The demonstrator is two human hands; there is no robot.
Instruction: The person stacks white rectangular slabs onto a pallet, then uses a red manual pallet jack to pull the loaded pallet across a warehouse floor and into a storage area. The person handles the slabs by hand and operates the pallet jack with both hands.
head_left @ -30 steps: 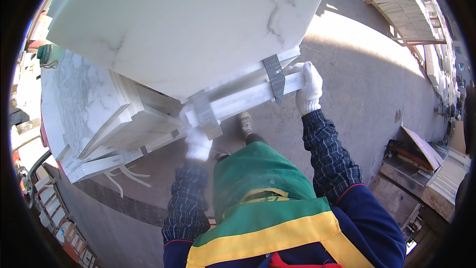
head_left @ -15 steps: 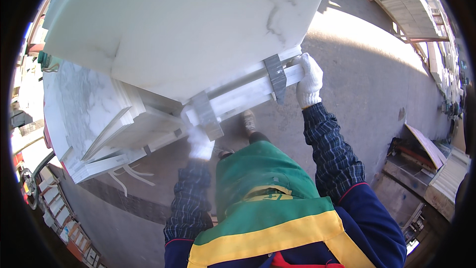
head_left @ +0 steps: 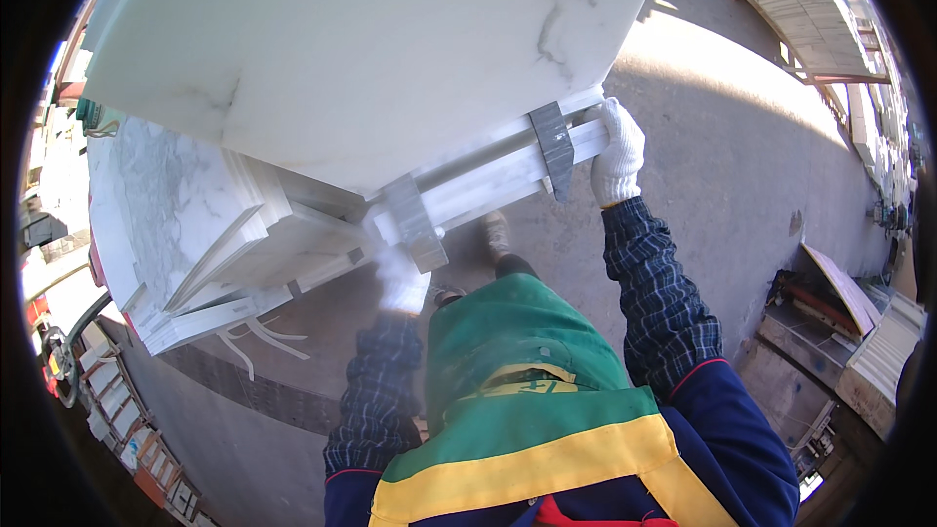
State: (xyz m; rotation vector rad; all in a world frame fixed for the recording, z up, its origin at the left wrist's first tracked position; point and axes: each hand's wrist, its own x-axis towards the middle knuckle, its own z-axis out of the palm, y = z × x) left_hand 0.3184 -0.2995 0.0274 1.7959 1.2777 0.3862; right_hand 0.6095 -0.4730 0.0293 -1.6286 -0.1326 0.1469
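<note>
My right hand point(head_left: 621, 151), in a white knit glove, is wrapped round the right end of a stack of narrow-edged white stone slabs point(head_left: 488, 187). Two grey strips, a left one point(head_left: 415, 220) and a right one point(head_left: 554, 148), are folded over the edge of this stack. My left hand point(head_left: 402, 273), also gloved, is at the stack's left end just below the left strip; motion smears its fingers. Above the stack spreads a large white marble slab point(head_left: 371, 59) with grey veins, covering most of what lies under it.
On the left, more marble slabs point(head_left: 205, 224) lean in a pile, with loose white straps point(head_left: 264, 340) hanging below. Stacked pale slabs point(head_left: 805, 10) stand on a rack at the far right. A low bench point(head_left: 810, 361) holds a leaning panel. My shoes are on the concrete floor point(head_left: 722, 205).
Both hands and the stack with its grey strips have shifted slightly to the right in view. My right hand keeps its grip; the left stays blurred.
</note>
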